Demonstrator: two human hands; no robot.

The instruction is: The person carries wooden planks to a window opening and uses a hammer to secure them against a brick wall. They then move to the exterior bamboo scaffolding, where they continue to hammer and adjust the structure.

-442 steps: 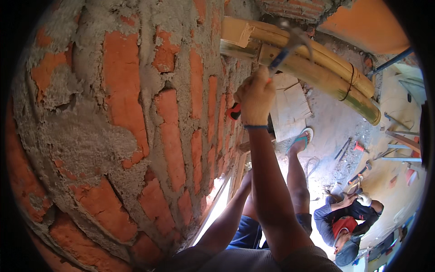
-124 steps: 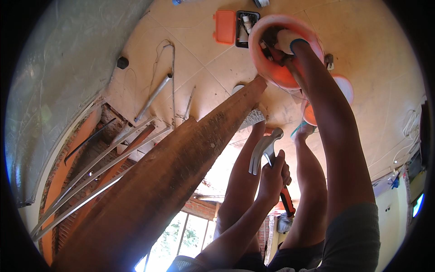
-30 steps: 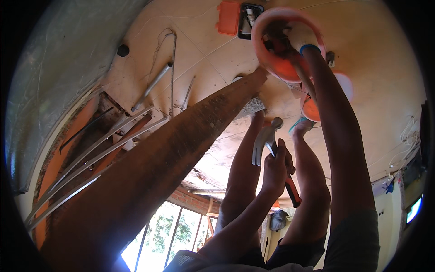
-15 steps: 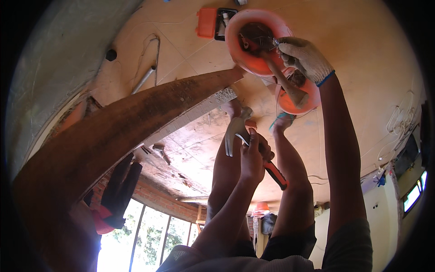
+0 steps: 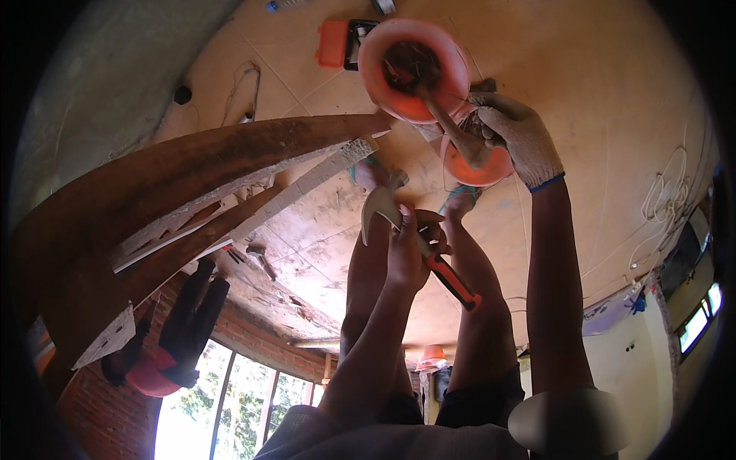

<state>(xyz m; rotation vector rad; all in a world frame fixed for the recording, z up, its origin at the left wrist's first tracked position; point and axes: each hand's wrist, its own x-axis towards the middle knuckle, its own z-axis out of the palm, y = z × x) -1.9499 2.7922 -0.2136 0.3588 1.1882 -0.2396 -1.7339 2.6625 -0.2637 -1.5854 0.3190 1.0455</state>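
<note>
My left hand (image 5: pixel 412 253) wraps the claw hammer (image 5: pixel 452 283); my gloved right hand (image 5: pixel 524 138) curls near the orange bucket (image 5: pixel 448 69); whether it pinches anything, I cannot tell. The hammer's head points up.

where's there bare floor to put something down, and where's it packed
The widest bare floor lies, as seen, between the gloved right hand and the white cable. A smaller patch lies between the bent rod and big bucket. Crowded: around the small bucket and wooden handle, and at left among the planks.
</note>
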